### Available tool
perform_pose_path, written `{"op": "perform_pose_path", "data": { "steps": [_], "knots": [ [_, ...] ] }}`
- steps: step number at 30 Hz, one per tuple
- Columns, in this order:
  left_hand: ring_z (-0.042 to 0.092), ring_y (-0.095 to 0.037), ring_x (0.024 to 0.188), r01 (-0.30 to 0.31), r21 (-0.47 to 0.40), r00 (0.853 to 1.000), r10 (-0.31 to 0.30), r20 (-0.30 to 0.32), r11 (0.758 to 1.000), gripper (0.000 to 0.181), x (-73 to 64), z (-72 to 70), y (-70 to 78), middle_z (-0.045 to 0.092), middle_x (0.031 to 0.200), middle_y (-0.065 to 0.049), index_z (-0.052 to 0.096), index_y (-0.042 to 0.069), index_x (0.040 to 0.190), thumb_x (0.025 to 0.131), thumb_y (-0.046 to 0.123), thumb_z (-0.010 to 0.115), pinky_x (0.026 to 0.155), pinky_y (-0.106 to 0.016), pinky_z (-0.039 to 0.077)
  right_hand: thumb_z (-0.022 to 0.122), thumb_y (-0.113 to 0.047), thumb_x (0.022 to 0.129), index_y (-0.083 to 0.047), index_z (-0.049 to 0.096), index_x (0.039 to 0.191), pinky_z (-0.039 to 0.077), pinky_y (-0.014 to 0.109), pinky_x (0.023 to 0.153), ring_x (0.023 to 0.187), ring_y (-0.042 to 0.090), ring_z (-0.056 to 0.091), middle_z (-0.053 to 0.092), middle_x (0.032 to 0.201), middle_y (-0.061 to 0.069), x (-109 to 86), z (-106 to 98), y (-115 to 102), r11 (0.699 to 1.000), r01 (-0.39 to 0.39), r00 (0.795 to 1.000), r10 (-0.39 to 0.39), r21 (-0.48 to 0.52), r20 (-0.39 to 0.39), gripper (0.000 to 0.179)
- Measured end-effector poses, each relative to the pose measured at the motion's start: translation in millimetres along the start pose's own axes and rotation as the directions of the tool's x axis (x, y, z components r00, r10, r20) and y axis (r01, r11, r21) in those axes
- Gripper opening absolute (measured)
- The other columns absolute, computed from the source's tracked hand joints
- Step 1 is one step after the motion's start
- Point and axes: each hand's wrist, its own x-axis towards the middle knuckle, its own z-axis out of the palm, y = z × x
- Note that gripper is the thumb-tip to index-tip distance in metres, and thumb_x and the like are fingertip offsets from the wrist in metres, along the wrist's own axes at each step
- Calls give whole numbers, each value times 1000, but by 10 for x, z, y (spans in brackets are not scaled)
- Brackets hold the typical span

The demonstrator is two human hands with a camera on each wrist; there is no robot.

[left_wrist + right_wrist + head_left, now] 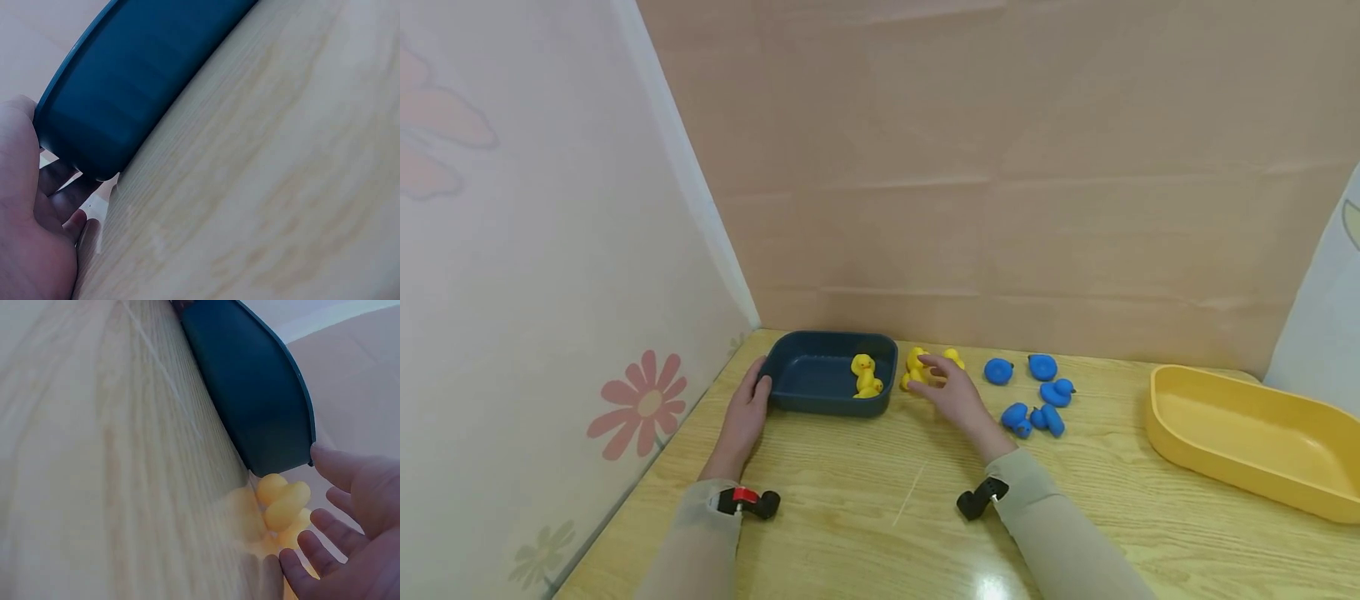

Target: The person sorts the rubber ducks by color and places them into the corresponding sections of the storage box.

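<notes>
At the left end of a dark blue tub (816, 410), my left hand (748, 408) grips the corner, with the thumb by the rim and the fingers around the outer wall (106, 119). Yellow toy ducks (867, 379) lie inside the tub near its right end. My right hand (957, 396) is just right of the tub, fingers spread and loosely bent, holding nothing. Close by its fingertips are more yellow ducks (915, 367) on the table, and another yellow duck (954, 356) is partly hidden behind the hand. The right wrist view shows yellow ducks (287, 506) beside the tub's end.
Several blue toy ducks (1056, 392) lie on the wooden table (850, 517) to the right of my right hand. A yellow tub (1240, 471) stands farther right. Brown paper (1000, 208) covers the back wall, and a flowered white panel (550, 292) rises on the left.
</notes>
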Motion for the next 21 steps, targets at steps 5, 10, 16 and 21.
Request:
{"op": "perform_pose_path", "data": {
  "steps": [5,10,16,21],
  "knots": [
    [17,-35,168,7,0,1000,-7,11,1000,61,7,2,6,22,183,-8,24,23,178,122,40,38,134,-60,17,83,-22,103,-6,59,158,50,59,116,144,46,55,56,160,18,2,-8,57,1000,-7,1000,7,7,-3,62],
    [18,-36,168,1,2,1000,-1,13,1000,61,11,3,-1,23,182,-9,24,20,178,122,39,38,134,-61,17,83,-23,103,-8,61,157,50,60,116,141,47,58,59,156,22,-2,-10,98,1000,-15,1000,15,-14,4,61],
    [19,-39,167,-11,4,1000,11,-4,1000,59,11,11,-13,25,182,-12,26,20,178,122,37,39,133,-63,18,83,-24,103,-8,60,158,49,58,117,140,43,59,59,158,18,-5,-15,134,1000,-14,1000,14,-8,26,62],
    [19,-40,167,-15,10,1000,15,-17,1000,59,-2,15,-20,25,181,-13,27,18,177,122,35,39,132,-64,18,82,-19,103,-5,58,159,48,57,117,138,41,59,57,160,19,-8,0,146,1000,-6,998,5,7,58,63]
  ]
}}
